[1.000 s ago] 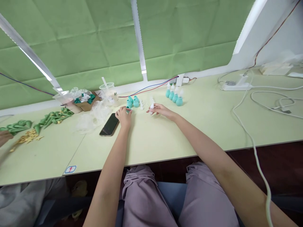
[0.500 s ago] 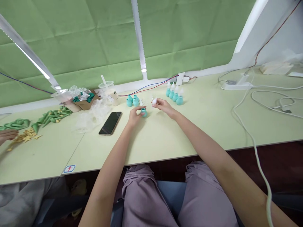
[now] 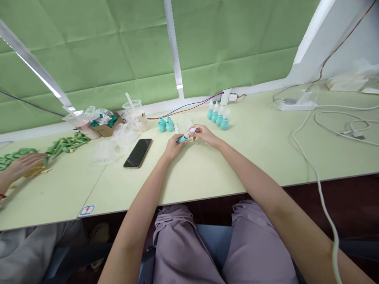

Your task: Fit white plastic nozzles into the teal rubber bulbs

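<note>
My left hand [image 3: 172,146] is closed around a small teal squeeze bulb [image 3: 181,139], tipped with its mouth toward the right. Between the fingertips of my right hand [image 3: 205,135] is a white pointed nozzle [image 3: 192,129], which meets the bulb's mouth; how deep it sits I cannot tell. Just beyond my hands, several teal bulbs without nozzles [image 3: 169,126] stand in a group. Small clear-white pieces [image 3: 177,128] lie beside them. To the right is a row of several teal bulbs with white nozzles [image 3: 224,124], standing upright.
A black phone [image 3: 137,153] lies left of my left arm. Behind it are a crumpled plastic bag [image 3: 111,146], a drink cup [image 3: 138,116] and a cardboard box [image 3: 108,129]. Another person's hand [image 3: 25,165] rests among green and yellow pieces. A power strip [image 3: 297,104] and white cables lie right.
My left hand has tilted the bulb from upright toward the right. My right hand's nozzle has come to the bulb's mouth. The other person's hand has moved right over the green pieces.
</note>
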The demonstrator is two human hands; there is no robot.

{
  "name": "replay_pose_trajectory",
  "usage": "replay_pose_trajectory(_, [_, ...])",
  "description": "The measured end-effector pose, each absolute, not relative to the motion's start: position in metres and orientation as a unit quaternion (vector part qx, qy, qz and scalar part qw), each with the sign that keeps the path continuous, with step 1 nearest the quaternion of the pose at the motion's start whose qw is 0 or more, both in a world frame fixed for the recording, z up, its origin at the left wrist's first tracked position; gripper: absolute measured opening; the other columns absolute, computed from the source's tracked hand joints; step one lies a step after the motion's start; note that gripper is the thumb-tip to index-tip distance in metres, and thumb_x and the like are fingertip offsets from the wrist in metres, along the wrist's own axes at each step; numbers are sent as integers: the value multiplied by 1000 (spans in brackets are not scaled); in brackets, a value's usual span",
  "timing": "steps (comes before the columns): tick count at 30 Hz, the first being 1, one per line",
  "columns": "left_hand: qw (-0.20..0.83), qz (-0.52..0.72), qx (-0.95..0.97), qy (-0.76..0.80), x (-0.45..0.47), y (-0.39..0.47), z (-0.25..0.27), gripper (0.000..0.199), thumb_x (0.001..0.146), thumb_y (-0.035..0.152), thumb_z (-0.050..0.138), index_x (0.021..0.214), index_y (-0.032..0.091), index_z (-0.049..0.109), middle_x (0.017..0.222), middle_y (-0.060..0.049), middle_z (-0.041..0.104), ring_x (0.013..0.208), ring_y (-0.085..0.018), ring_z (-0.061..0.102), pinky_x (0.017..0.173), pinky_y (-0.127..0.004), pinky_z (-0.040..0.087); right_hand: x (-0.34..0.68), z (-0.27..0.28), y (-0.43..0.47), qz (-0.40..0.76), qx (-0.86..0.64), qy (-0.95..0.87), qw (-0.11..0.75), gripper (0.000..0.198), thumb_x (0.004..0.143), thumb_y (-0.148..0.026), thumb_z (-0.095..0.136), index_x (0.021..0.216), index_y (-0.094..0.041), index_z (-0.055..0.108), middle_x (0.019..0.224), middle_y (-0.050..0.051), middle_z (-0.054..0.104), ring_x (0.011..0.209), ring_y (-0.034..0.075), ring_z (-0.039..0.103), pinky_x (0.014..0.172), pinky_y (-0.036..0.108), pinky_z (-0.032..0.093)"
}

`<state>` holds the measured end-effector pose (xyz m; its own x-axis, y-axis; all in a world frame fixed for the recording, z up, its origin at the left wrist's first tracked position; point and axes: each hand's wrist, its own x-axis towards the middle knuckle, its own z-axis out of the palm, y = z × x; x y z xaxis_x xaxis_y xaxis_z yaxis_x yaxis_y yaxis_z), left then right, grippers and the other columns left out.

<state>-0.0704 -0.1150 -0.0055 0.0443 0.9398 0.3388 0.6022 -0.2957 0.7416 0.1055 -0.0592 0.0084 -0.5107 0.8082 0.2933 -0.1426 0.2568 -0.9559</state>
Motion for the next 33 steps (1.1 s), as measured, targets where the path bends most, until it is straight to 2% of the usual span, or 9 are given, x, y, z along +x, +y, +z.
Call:
replay_pose_trajectory(4, [166, 401, 707, 559, -68, -116, -6, 28, 77, 33, 63, 100, 19, 67, 96, -5, 64, 92, -19, 56, 85, -31, 44, 109, 9, -56, 553, -258, -671, 422, 41, 57, -43, 80, 82, -17, 59, 73, 3, 66, 71, 15, 61, 57, 25, 50])
replay_pose_trajectory(11, [154, 406, 710, 554, -62, -121, 0, 30, 83, 39, 55, 99, 15, 64, 93, -4, 66, 83, -17, 57, 79, -28, 44, 118, 16, -57, 532, -286, -705, 371, 39, 60, -42, 78, 83, -16, 59, 74, 1, 67, 55, 9, 59, 59, 24, 47])
replay_pose_trajectory(17, [66, 357, 749, 554, -62, -124, 0, 23, 84, 30, 56, 100, 16, 63, 97, -8, 65, 92, -21, 58, 85, -30, 43, 120, 13, -55, 509, -287, -732, 352, 32, 61, -36, 77, 82, -15, 64, 68, 1, 67, 47, 8, 52, 54, 24, 45])
replay_pose_trajectory(24, [49, 313, 762, 566, -60, -127, 3, 23, 83, 29, 58, 100, 16, 64, 94, -8, 66, 92, -22, 56, 84, -33, 42, 122, 14, -59, 469, -308, -762, 325, 29, 65, -34, 72, 85, -13, 69, 61, 2, 65, 44, 7, 43, 43, 22, 36])
replay_pose_trajectory(33, [45, 302, 756, 579, -61, -124, 1, 20, 79, 30, 62, 92, 16, 68, 87, -7, 66, 86, -21, 55, 81, -31, 42, 117, 16, -67, 431, -335, -777, 314, 24, 67, -32, 67, 82, -13, 70, 58, 0, 61, 37, 5, 38, 40, 22, 31])
